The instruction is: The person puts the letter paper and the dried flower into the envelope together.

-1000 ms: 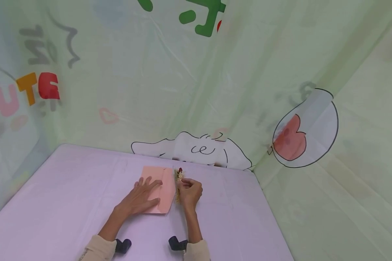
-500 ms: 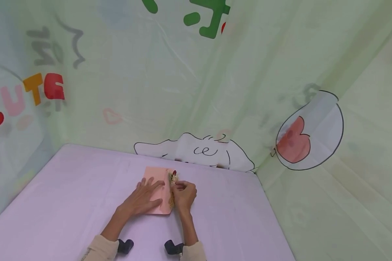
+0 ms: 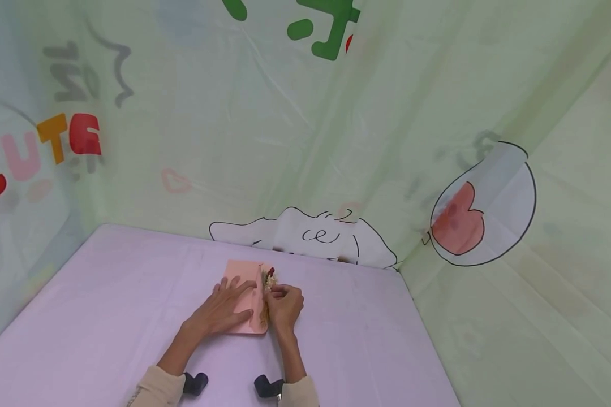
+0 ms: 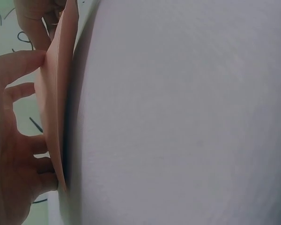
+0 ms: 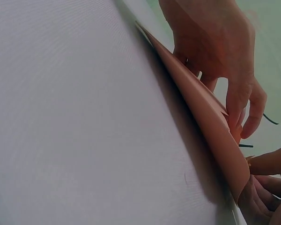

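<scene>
A pink paper envelope (image 3: 241, 271) lies on the table with its right side slightly raised. My left hand (image 3: 223, 308) rests on it with spread fingers, pressing it down. At the envelope's right side my right hand (image 3: 286, 305) pinches a small bunch of dried flowers (image 3: 270, 278), a dark red bloom at its top and pale ones below. The flowers overlap the envelope's right part, and their lower stems are partly hidden by the hand. In the right wrist view the envelope (image 5: 199, 101) curves up off the surface, with the right fingers (image 5: 260, 201) at its end.
A pale lilac cloth covers the table (image 3: 377, 333). Behind it rises a light green curtain (image 3: 265, 130) printed with letters and cartoon shapes. Black wrist camera mounts (image 3: 196, 384) sit beside both cream sleeves (image 3: 159, 389).
My right hand has moved left with the dried flowers, from beside the envelope to over its right part. The left hand stays in place on the paper. The head view has shifted slightly.
</scene>
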### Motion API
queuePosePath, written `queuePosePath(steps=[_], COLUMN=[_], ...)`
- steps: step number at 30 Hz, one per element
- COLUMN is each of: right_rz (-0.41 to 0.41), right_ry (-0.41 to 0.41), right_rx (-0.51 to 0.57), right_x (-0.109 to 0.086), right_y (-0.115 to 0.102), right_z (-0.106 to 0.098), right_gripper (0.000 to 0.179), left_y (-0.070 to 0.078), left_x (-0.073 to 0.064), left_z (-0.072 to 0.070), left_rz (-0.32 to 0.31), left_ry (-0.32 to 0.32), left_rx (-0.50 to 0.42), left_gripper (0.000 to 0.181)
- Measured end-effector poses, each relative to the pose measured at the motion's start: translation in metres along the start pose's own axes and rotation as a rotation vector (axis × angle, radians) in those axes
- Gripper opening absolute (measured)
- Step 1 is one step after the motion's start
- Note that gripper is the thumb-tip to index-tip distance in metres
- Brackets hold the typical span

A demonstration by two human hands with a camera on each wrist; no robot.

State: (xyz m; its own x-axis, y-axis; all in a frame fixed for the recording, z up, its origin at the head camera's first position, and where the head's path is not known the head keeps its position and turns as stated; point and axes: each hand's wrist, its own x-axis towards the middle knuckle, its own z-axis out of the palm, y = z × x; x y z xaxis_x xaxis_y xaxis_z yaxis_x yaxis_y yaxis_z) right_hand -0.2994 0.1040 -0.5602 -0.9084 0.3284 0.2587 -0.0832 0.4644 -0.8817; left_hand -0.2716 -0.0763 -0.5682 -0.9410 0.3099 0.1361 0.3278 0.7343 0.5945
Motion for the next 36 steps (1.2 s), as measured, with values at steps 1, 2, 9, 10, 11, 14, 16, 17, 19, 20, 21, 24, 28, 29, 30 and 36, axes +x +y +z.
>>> queuePosePath(steps=[1,2,9,10,11,14,16,17,19,20,21,24,28,29,30,36], right_rz=[0.0,0.003,0.034,0.029,0.028,0.024,0.023,0.028,0.03,0.03,0.03,0.025,0.023,0.024,0.028,-0.001], right_ry=[-0.001,-0.006,-0.036,-0.038,-0.041,-0.055,-0.068,-0.076,-0.09,-0.098,-0.104,-0.12,-0.138,-0.142,-0.147,-0.188], right_rx=[0.001,0.002,0.009,0.011,0.012,0.017,0.028,0.033,0.043,0.046,0.046,0.034,-0.006,-0.019,-0.031,-0.087], right_x=[0.0,0.0,-0.002,-0.003,-0.003,-0.004,-0.004,-0.004,-0.004,-0.004,-0.004,-0.004,-0.005,-0.005,-0.006,-0.007], right_y=[0.0,0.0,-0.001,0.0,0.0,-0.001,-0.002,-0.003,-0.004,-0.005,-0.005,-0.008,-0.01,-0.011,-0.011,-0.014], right_z=[0.0,0.001,0.005,0.006,0.007,0.009,0.01,0.011,0.012,0.013,0.014,0.015,0.017,0.018,0.018,0.019], right_gripper=[0.006,0.007,0.009,0.01,0.01,0.012,0.012,0.012,0.011,0.011,0.011,0.009,0.004,0.004,0.003,0.003], left_y=[0.0,0.0,0.0,-0.001,-0.001,-0.001,-0.001,0.0,-0.001,0.0,0.0,0.0,-0.001,-0.001,-0.001,-0.003], left_x=[0.0,0.0,-0.001,-0.002,-0.002,-0.002,-0.002,-0.002,-0.001,-0.001,-0.001,-0.001,-0.001,-0.002,-0.002,-0.002], left_z=[0.0,-0.001,-0.001,-0.001,-0.001,-0.001,-0.001,-0.001,-0.002,-0.002,-0.003,-0.003,-0.003,-0.003,-0.003,-0.002], left_rz=[0.0,0.002,0.007,0.005,0.003,0.001,0.002,0.0,0.003,0.005,0.004,0.002,-0.005,-0.005,-0.002,0.005], left_ry=[0.001,0.002,0.0,-0.002,-0.002,0.0,0.003,0.003,0.007,0.009,0.011,0.013,0.011,0.01,0.013,0.015], left_rx=[0.0,-0.001,-0.02,-0.02,-0.019,-0.013,-0.01,-0.007,-0.003,-0.003,-0.001,-0.007,-0.019,-0.021,-0.024,-0.035], left_gripper=[0.066,0.066,0.068,0.068,0.068,0.067,0.066,0.066,0.066,0.067,0.067,0.069,0.071,0.072,0.071,0.069])
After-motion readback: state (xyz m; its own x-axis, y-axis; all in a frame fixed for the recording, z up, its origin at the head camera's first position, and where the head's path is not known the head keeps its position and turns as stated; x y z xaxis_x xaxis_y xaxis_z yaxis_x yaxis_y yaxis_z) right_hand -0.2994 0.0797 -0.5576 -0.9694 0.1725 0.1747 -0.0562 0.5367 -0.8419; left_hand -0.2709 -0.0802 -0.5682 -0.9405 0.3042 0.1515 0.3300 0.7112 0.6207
